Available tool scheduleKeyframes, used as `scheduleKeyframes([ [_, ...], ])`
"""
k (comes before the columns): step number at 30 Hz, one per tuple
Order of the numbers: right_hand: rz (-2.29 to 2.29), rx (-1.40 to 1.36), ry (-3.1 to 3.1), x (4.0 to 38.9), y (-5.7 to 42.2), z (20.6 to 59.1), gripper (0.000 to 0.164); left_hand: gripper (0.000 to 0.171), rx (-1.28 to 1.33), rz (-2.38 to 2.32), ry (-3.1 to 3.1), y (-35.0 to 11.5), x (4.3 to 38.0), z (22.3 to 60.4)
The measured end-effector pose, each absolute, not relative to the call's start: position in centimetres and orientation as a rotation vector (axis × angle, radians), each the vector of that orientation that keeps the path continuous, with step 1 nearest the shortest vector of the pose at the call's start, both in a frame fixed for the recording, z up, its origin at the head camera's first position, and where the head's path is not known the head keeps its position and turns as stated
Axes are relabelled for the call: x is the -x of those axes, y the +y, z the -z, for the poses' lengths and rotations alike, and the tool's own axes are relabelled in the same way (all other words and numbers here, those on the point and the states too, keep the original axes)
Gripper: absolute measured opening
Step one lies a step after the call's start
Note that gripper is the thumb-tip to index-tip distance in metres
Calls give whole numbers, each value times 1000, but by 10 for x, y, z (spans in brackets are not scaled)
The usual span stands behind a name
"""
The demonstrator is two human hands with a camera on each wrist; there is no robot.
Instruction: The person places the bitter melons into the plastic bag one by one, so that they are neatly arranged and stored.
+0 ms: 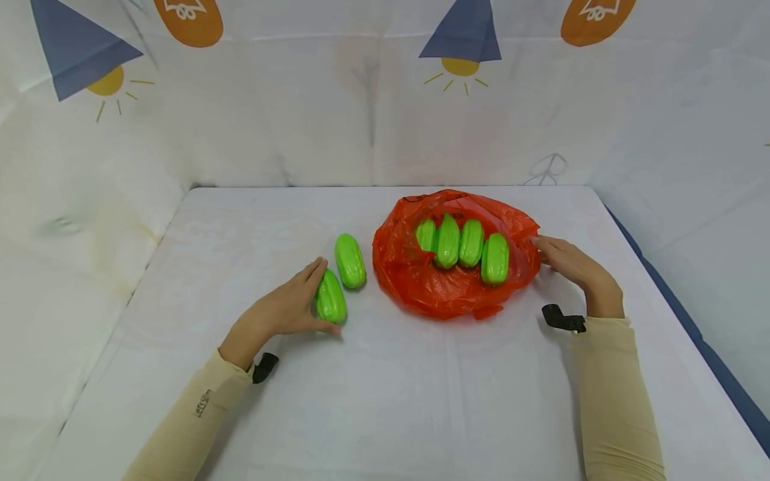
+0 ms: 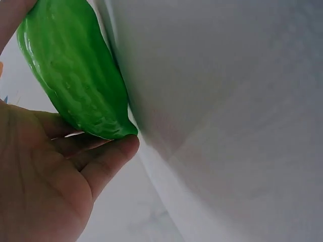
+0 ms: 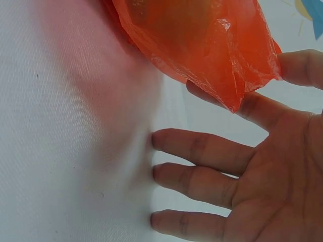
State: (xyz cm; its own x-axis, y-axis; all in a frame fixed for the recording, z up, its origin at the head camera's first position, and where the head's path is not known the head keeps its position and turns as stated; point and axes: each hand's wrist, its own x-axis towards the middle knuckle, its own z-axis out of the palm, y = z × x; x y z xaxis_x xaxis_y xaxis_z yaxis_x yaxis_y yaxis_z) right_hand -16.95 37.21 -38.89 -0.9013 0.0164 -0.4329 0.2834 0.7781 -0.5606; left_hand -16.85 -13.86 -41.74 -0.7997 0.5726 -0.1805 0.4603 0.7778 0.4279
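My left hand spans a short, glossy green cucumber, fingers at its far end and thumb at its near end. The left wrist view shows the fingertips against one tip of this ridged cucumber, which lies on the table. Just beyond it lies a second cucumber, untouched. My right hand pinches the right edge of a crumpled red plastic bag between thumb and index finger. Its other fingers are spread out straight. Several more cucumbers lie side by side in the bag's mouth.
A white-covered table carries everything. White fabric walls printed with lamps enclose it at the back and sides. A dark blue strip runs along the right edge. Each wrist bears a small black mount.
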Motion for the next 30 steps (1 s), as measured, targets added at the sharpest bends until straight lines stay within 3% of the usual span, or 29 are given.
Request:
scheduleKeyframes([
  [8, 898, -224, 2552, 170, 373, 390, 87, 122, -848, -524, 2707, -143, 177, 407],
  [30, 904, -226, 2548, 170, 372, 386, 87, 123, -934, -609, 2819, -151, 193, 360],
])
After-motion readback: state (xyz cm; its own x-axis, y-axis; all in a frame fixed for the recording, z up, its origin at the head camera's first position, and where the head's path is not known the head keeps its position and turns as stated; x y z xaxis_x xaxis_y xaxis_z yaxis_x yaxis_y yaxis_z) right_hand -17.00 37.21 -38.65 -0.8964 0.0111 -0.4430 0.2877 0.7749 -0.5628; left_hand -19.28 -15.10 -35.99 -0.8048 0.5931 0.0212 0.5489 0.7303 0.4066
